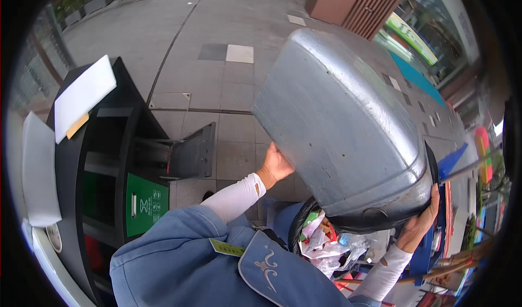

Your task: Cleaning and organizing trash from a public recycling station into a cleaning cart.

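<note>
A grey metal bin liner bucket (338, 123), tipped with its mouth downward, is between my hands. My left hand (277, 163) supports its flat side near the lower left edge. At the rim, beside a black plastic bag (367, 222), my right hand (422, 221) grips the bucket. Below the mouth stands a round bin lined with a black bag (299, 227), holding mixed rubbish (324, 246) such as crumpled plastic and paper. The inside of the bucket is hidden.
At left stands a black sorting bin cabinet (122, 144) with a green panel (147, 205), an open door (193, 154) and white foam boards (85, 99) on top. Brooms and a blue cart (422, 250) are at right. Grey paving (232, 136) lies ahead.
</note>
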Tool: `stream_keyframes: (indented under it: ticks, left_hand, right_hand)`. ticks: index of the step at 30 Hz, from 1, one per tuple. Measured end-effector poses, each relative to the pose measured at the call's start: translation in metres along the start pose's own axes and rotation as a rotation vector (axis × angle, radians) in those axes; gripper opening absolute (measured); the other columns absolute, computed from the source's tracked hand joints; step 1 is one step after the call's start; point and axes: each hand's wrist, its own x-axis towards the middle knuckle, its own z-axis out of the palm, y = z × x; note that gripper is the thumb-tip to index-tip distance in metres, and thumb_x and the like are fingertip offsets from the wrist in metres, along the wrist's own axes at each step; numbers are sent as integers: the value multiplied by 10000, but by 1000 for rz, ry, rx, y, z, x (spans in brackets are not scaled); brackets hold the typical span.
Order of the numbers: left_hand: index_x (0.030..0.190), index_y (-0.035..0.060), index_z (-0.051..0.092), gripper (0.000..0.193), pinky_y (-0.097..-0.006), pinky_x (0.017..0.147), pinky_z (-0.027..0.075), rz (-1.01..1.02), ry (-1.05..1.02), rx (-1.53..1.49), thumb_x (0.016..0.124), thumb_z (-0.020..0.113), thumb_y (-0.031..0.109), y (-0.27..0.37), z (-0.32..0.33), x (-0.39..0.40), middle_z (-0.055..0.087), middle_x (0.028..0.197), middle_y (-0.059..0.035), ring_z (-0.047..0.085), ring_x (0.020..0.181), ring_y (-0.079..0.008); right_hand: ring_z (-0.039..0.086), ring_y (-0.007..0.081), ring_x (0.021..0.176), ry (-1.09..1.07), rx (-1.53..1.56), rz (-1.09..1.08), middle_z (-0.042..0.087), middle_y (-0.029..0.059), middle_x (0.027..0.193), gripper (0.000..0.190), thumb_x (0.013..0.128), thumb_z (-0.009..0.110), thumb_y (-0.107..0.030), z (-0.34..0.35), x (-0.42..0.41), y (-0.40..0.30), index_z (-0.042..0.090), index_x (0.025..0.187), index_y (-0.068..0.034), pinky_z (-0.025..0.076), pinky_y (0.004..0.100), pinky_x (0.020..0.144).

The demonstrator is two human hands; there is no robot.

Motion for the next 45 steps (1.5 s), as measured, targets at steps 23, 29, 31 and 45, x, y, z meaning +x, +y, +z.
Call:
stream_keyframes:
  ticks: [23,29,31,45]
  left_hand:
    - [1262,37,-62,823,-512,937,158,599,795,-249,761,326,563,189,-110,-186,11,1296,-222,73,1199,-367]
    - [1278,85,71,693,-458,949,169,684,571,-38,793,246,548,234,-169,-221,100,1313,-140,153,1193,-318]
    - [1240,78,208,608,-436,909,250,786,558,-31,818,177,515,242,-154,-234,284,1237,-103,332,1097,-253]
    - [1036,122,440,327,-322,771,388,821,946,404,838,326,356,281,-142,-288,491,1000,-39,472,905,-179]
  right_hand:
    - [413,60,609,-914,-478,373,478,12,694,116,699,552,-20,316,-122,368,436,698,-20,342,193,558]
    - [527,170,615,-1012,-523,394,556,108,680,139,680,513,-71,314,-178,469,483,748,46,410,284,594]
    - [537,237,598,-1014,-639,350,545,151,651,156,669,518,-92,323,-194,490,476,738,41,412,313,591]
    - [536,367,679,-957,-722,384,533,221,675,145,698,487,-81,357,-264,570,464,791,28,425,362,602]
